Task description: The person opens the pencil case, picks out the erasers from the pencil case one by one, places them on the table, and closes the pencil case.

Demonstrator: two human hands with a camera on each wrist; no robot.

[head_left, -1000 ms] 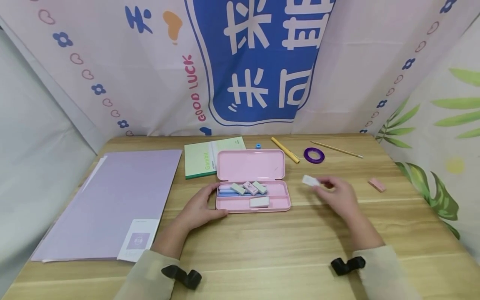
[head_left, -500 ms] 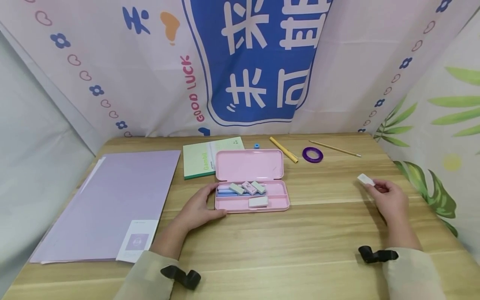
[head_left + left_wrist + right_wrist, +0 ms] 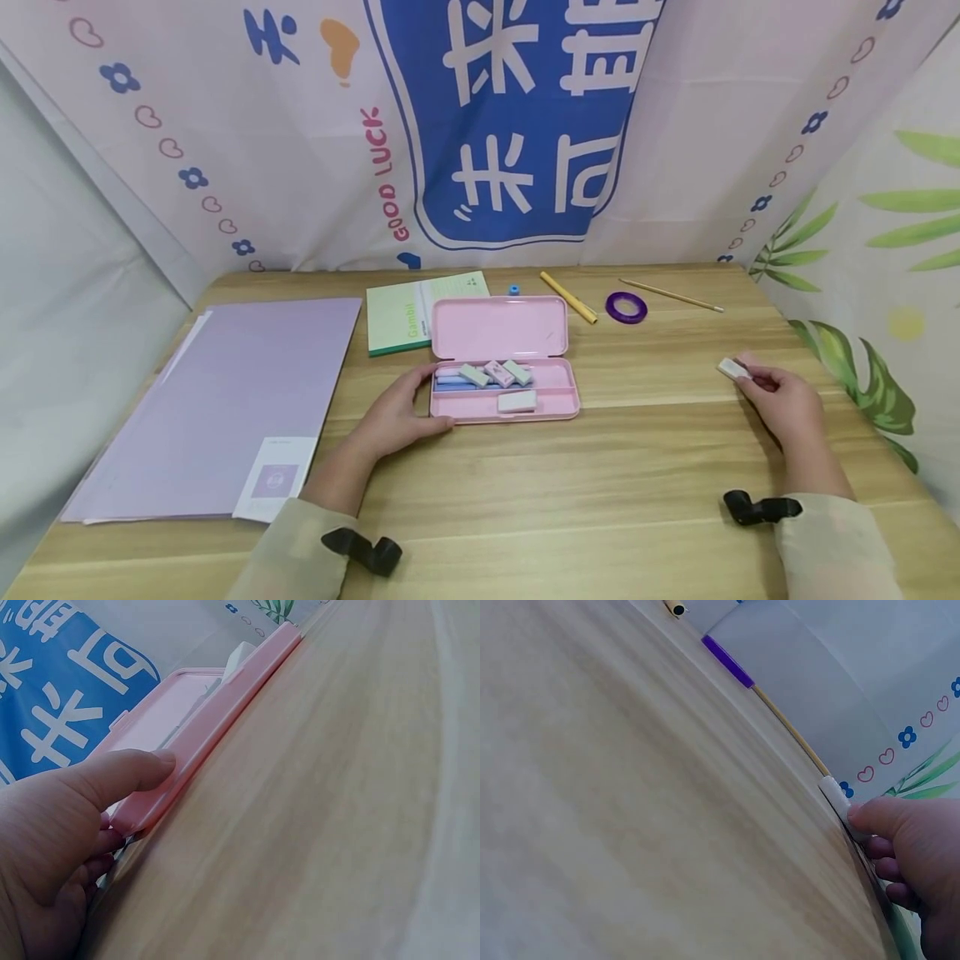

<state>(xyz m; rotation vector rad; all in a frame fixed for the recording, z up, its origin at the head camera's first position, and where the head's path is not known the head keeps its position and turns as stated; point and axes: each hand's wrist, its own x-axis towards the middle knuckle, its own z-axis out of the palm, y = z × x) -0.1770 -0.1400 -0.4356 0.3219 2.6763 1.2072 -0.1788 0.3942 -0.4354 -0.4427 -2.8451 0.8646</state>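
My left hand (image 3: 401, 417) grips the left end of an open pink pencil case (image 3: 555, 406), thumb on its front wall; the left wrist view shows that thumb (image 3: 139, 774) against the pink side. Two pale green erasers and a pink eraser (image 3: 498, 374) lie over blue and lilac pens (image 3: 450, 382) in the back compartment. A white eraser (image 3: 517, 402) lies in the front one. Far to the right, my right hand (image 3: 787, 408) pinches another white eraser (image 3: 732, 369) between thumb and fingers, low over the table. Behind it a loose pink eraser (image 3: 747, 358) is partly hidden.
A purple tape roll (image 3: 626, 307), a pencil (image 3: 671, 295), a yellow pen (image 3: 568, 297) and a small blue item (image 3: 513, 290) lie along the back. A green notebook (image 3: 390, 317) sits behind the case. A large lilac folder (image 3: 225, 400) covers the table's left.
My right hand has carried the white eraser rightward from beside the case, then lowered it near the loose pink eraser. The left hand and the case have stayed put.
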